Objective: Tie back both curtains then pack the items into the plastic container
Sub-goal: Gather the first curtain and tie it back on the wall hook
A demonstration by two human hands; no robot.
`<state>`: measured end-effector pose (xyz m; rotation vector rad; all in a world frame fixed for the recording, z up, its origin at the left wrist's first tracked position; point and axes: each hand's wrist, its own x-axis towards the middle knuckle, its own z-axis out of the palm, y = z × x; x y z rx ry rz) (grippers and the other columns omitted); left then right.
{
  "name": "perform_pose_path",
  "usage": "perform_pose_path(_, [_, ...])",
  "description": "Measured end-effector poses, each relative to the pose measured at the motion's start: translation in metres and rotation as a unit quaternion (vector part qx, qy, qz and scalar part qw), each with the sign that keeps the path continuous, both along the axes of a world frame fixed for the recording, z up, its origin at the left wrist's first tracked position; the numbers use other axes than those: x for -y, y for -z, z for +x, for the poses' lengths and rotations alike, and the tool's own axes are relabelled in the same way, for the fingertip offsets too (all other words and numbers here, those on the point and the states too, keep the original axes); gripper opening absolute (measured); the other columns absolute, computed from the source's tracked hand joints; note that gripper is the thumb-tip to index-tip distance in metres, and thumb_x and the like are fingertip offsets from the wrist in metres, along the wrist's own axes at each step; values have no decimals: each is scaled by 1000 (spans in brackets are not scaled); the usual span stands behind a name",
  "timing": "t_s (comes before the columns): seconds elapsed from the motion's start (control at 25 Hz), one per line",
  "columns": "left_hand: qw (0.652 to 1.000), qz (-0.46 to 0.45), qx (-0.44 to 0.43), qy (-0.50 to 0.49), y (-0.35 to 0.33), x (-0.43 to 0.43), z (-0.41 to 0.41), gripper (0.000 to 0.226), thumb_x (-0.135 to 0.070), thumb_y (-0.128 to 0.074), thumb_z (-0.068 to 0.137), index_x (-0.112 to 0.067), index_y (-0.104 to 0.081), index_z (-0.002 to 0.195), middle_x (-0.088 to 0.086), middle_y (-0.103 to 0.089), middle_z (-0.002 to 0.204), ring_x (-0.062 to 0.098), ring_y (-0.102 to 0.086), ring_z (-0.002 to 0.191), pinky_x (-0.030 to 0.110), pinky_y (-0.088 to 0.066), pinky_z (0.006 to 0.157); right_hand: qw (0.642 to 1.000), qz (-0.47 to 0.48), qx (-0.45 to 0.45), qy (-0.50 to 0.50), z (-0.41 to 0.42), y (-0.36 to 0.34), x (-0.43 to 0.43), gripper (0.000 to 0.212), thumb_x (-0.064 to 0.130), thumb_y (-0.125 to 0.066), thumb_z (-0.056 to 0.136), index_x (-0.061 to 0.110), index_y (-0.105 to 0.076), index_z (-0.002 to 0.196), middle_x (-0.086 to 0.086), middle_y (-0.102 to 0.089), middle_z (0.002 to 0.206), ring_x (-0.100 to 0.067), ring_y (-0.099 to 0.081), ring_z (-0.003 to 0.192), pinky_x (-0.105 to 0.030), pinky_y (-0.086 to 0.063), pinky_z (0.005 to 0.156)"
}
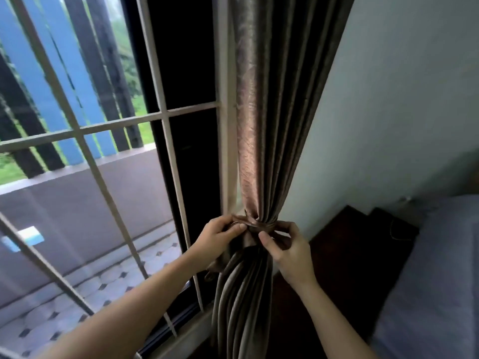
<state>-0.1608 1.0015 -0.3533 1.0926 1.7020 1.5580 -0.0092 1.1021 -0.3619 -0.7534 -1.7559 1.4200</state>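
Observation:
A brown, shiny curtain hangs at the right side of the window, gathered into a narrow bunch. A matching fabric tieback is wrapped around the bunch at its narrowest point. My left hand pinches the tieback's left end between thumb and fingers. On the other side, my right hand pinches the right end of the tieback, fingers curled against the fabric. Below the tie the curtain folds fan out toward the floor. No plastic container is in view.
White window bars and a dark window frame stand left of the curtain, with a balcony outside. A pale wall is on the right. A dark wooden piece of furniture and a grey-blue bed sit at the lower right.

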Motion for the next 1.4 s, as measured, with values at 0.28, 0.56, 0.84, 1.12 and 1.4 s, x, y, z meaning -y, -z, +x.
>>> perform_pose_path(0.28, [985,-75,-146,48,-17,-53,6,20,-27,-63,89,-11,-59,77,0,-57,59,-3,-47,41,16,-38,42,998,35,-2,43,21,-7,-25,34,29,-74,77,19,-62,108,9,-67,103,3,-63,95,-7,-47,79])
perform_pose_path(0.56, [990,-44,28,131,-20,-98,11,23,-17,-59,91,-10,-51,72,1,-54,46,14,-35,28,15,-28,31,995,80,27,58,20,-9,-70,37,50,-58,84,23,-59,109,10,-66,100,4,-62,94,-4,-45,78])
perform_pose_path(0.84, [996,18,-16,87,-14,-139,21,17,-38,-70,77,-21,-69,76,3,-70,88,23,-70,84,40,-57,79,998,62,-17,21,20,-14,-101,40,55,-57,75,26,-60,103,9,-67,98,2,-64,90,-9,-48,74])
perform_pose_path(1.12, [994,39,-87,48,-15,-156,25,15,-20,-71,81,-22,-60,71,-17,-64,74,4,-63,72,25,-56,69,990,14,-52,127,0,-17,-117,14,31,-53,90,20,-57,83,6,-63,81,10,-61,69,-6,-45,62])
perform_pose_path(1.4, [983,-28,-178,34,4,-145,8,14,-22,-61,89,-16,-53,100,-8,-65,86,10,-64,81,20,-50,72,990,-5,-62,127,-20,-13,-112,20,32,-56,91,12,-56,86,5,-60,78,12,-58,65,-4,-42,59])
